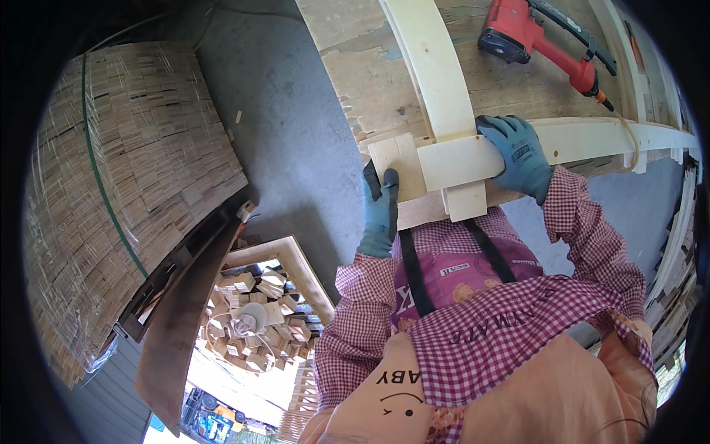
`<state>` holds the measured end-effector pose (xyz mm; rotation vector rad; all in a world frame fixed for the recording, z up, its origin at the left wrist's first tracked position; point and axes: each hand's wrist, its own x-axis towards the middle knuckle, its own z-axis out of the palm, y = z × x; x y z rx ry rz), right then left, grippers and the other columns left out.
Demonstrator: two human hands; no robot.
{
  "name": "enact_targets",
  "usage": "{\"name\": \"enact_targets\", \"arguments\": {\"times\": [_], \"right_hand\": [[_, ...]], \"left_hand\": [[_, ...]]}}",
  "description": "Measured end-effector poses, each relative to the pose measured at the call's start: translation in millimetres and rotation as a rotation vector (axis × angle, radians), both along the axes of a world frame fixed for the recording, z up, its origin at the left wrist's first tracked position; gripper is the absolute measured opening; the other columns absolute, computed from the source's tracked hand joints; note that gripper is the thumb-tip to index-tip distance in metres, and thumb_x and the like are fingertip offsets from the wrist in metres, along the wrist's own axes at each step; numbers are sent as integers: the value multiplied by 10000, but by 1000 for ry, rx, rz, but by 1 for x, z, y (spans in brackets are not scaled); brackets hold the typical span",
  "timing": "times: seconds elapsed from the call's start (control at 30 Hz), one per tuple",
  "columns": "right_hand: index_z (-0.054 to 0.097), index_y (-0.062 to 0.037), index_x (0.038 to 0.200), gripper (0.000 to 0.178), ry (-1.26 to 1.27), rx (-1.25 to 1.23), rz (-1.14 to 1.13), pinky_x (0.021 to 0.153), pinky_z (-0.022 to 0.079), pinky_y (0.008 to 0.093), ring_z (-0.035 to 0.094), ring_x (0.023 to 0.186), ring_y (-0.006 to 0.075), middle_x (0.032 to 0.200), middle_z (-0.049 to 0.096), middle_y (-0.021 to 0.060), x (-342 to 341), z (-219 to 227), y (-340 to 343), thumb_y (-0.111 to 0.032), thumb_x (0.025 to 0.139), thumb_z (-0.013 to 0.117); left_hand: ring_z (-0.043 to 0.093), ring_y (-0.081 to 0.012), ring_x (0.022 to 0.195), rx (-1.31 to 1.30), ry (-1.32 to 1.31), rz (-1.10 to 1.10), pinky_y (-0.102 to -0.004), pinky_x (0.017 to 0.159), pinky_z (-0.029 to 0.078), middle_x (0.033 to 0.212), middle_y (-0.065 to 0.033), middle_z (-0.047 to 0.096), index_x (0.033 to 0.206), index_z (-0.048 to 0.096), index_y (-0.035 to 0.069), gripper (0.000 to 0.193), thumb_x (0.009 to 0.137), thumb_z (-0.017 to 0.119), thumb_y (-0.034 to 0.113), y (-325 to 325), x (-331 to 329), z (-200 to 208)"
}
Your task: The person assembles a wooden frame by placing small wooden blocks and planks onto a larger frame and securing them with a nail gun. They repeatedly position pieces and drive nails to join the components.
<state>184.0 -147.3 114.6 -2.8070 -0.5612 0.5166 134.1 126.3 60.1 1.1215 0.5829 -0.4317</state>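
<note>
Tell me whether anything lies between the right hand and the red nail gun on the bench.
Nothing visible does. The right hand rests on the crossing slat, and only bare bench board separates it from the nail gun above.

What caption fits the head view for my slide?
Gloved left hand steadies a small wooden block; right hand presses crossed slats, nail gun nearby.

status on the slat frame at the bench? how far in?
Done: two pale slats already lie crossed on the workbench. In hand: the left hand presses a small wood block at the crossing's end, and the right hand holds down the cross slat. Left: the red nail gun lies untouched, so this joint looks unfastened.
</note>
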Motion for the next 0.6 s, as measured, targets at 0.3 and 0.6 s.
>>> {"name": "enact_targets", "arguments": {"times": [0.3,0.6], "right_hand": [[466,-139,1237,663,23,-84,6,1018,305,405,447,1156,281,1269,473,114,1,0,2,-294,628,676],[467,-155,1244,650,78,-87,11,1009,311,402,458,1141,272,1269,474,104,6,1,2,-282,639,669]], "left_hand": [[455,-208,1127,215,-130,-228,-299,916,433,1289,-137,428,1394,179,29,651,870,566,48,5,19,14],[531,-201,996,286,-48,-303,-317,827,497,1151,-143,480,1232,262,-9,709,730,752,94,-8,36,29]]}}
